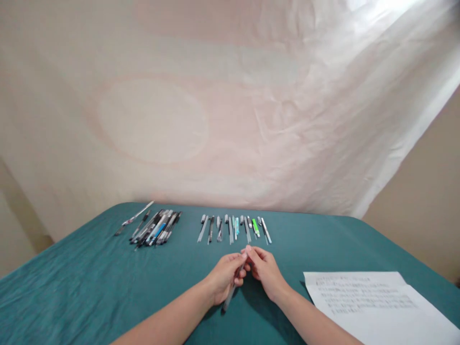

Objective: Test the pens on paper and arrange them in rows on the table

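Note:
Above the near middle of the table, my left hand (225, 277) is closed round a slim pen (229, 299) with a translucent grey barrel. The pen slants, its dark lower end sticking out below the palm toward me. My right hand (266, 272) meets the left at the pen's upper end, thumb and fingertips pinched there. The fingers hide that end, so I cannot tell whether a cap is on it. Beyond my hands lies a row of pens with separate caps, among them a pen with a bright green part (255, 227).
A heap of pens (154, 230), mostly black and grey with one blue, lies at the back left. A white and red pen (138, 213) rests beside it. At the right is a paper sheet (373, 311) with handwriting. A dark green cloth (89, 287) covers the table; a pale curtain hangs behind.

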The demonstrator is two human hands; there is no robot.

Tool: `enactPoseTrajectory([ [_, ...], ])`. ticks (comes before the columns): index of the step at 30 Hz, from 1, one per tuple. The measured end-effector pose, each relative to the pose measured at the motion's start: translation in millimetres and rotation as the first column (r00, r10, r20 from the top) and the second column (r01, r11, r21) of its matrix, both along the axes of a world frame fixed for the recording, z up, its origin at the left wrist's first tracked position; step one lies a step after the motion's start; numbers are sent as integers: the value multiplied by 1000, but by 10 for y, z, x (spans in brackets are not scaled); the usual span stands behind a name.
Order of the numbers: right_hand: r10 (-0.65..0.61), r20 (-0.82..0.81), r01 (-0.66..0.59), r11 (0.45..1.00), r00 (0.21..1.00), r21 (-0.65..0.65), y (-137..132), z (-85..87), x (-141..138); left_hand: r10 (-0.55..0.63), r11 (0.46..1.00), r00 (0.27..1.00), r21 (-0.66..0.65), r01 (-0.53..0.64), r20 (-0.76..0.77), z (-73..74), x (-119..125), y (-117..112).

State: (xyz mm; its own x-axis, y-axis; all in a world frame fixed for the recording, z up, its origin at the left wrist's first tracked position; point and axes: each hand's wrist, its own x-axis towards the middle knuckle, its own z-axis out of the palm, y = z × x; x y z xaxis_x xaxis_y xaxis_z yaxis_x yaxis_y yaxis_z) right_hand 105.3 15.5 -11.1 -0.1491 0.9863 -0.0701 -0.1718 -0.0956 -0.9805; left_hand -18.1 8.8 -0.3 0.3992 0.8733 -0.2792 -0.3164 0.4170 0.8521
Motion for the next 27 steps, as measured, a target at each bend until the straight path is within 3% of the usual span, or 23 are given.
enactPoseTrajectory([
  [27,-85,40,84,996,996,44,-26,-6,-9,-73,996,991,-68,65,-115,89,-5,-11],
])
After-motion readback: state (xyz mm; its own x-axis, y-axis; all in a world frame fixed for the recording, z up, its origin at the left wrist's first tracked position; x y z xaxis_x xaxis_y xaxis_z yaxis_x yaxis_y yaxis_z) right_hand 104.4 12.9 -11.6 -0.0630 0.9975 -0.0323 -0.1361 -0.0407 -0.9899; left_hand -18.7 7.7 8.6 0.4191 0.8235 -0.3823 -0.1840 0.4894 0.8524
